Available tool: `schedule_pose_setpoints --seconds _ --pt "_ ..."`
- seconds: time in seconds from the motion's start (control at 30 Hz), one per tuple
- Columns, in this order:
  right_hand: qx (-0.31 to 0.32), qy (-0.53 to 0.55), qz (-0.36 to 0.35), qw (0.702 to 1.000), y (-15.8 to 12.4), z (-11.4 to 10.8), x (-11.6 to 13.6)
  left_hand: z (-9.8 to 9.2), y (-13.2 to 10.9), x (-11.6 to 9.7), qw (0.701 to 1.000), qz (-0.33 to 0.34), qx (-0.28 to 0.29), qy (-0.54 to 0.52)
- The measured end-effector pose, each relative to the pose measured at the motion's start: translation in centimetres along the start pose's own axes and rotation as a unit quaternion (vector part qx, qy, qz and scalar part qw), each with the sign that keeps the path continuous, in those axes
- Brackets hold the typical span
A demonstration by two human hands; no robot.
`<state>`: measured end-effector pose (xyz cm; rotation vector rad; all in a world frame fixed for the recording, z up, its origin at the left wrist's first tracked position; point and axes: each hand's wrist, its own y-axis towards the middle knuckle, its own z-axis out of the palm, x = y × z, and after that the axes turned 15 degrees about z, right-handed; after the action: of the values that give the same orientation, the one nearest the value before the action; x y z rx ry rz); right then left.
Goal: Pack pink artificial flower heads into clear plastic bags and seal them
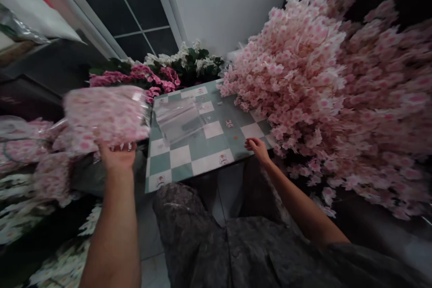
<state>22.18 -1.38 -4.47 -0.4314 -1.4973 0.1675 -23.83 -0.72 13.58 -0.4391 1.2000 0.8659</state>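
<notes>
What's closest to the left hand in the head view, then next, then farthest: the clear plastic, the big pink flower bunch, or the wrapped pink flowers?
From the left hand:
1. Wrapped pink flowers: held in it.
2. Clear plastic: on the checkered table.
3. Big pink flower bunch: far right.

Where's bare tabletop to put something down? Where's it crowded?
Free: the near strip of the tabletop, between the clear plastic bag and the near edge; also the middle, between that bag and the right hand. Crowded: the right end, under pink blossoms; beyond the far edge, white flowers; off the left edge, the left hand holding a filled bag.
</notes>
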Motion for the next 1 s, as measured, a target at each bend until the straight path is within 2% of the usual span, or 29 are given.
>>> schedule_pose_setpoints --seconds 0.03,0.1,0.2,0.3,0.33,0.43,0.47,0.53,0.63,0.7,0.77,0.83,0.9,1.0 --pt "-0.036 -0.022 -0.028 0.999 0.7 -0.7 1.0 0.4 0.3 0.1 1.0 -0.01 -0.014 0.024" --pt "-0.119 -0.089 -0.101 0.984 2.3 -2.3 3.6 1.1 -1.0 1.5 0.995 -0.067 -0.008 0.075" --pt "-0.22 -0.156 -0.199 0.942 5.4 -5.3 9.4 1.3 -5.9 5.7 0.975 -0.189 0.053 0.104" --pt "-0.3 -0.161 -0.247 0.907 8.5 -9.3 17.0 0.5 -11.0 10.0 0.965 -0.219 0.089 0.112" --pt "-0.326 -0.162 -0.259 0.895 9.2 -10.8 19.5 0.1 -12.3 11.2 0.959 -0.223 0.118 0.132" --pt "-0.411 -0.154 -0.275 0.856 9.9 -15.4 25.0 -1.0 -15.0 13.5 0.945 -0.205 0.186 0.176" --pt "-0.43 -0.146 -0.281 0.845 9.5 -16.8 25.9 -1.3 -15.7 13.9 0.939 -0.203 0.208 0.186" --pt "-0.427 -0.139 -0.293 0.844 8.1 -19.1 25.8 -1.6 -16.9 14.2 0.925 -0.204 0.249 0.201" --pt "-0.411 -0.172 -0.316 0.837 5.4 -21.7 22.8 -1.6 -18.9 14.3 0.909 -0.196 0.298 0.216" --pt "-0.442 -0.195 -0.322 0.814 4.4 -23.1 20.8 -1.3 -20.2 14.3 0.901 -0.191 0.32 0.223" --pt "-0.474 -0.202 -0.312 0.798 4.5 -24.5 20.1 -0.9 -21.3 14.4 0.893 -0.192 0.336 0.231" --pt "-0.481 -0.219 -0.301 0.794 5.7 -25.5 20.9 -0.5 -22.4 14.4 0.885 -0.194 0.349 0.24" --pt "-0.469 -0.255 -0.307 0.788 7.7 -25.8 23.0 -0.3 -23.5 14.4 0.878 -0.194 0.361 0.248" --pt "-0.432 -0.315 -0.314 0.785 11.1 -24.7 27.1 -0.4 -25.0 14.5 0.868 -0.197 0.376 0.259"
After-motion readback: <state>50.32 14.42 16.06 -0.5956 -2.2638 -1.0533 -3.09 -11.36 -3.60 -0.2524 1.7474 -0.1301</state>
